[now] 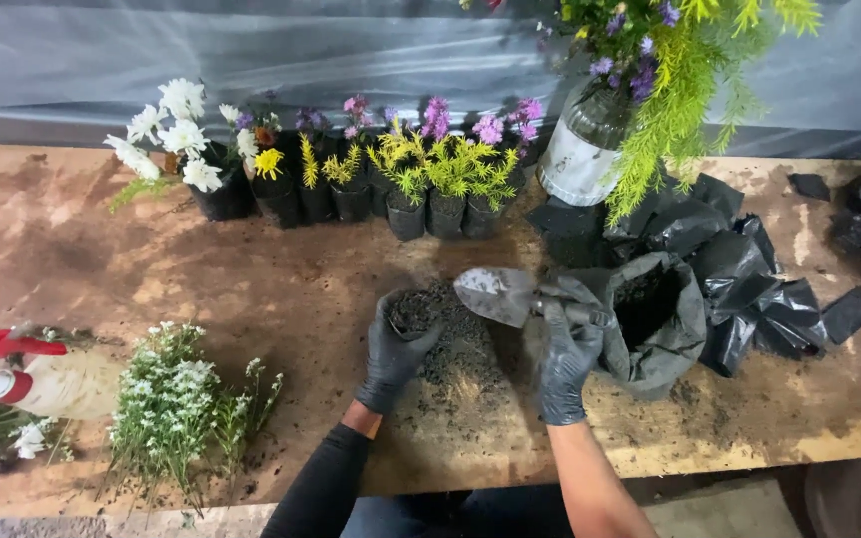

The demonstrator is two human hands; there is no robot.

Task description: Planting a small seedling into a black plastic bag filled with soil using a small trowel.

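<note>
My left hand (392, 361) is wrapped round a small soil-filled pot (412, 313) at the table's (251, 279) middle. My right hand (567, 361) is closed on a trowel (498, 295), its handle hidden in the glove; the soil bag (662, 321) beside it gapes dark inside.

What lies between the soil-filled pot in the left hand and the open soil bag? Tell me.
In the head view, the trowel held by the right hand lies between the small black pot and the soil bag, above loose soil spilled on the table.
</note>
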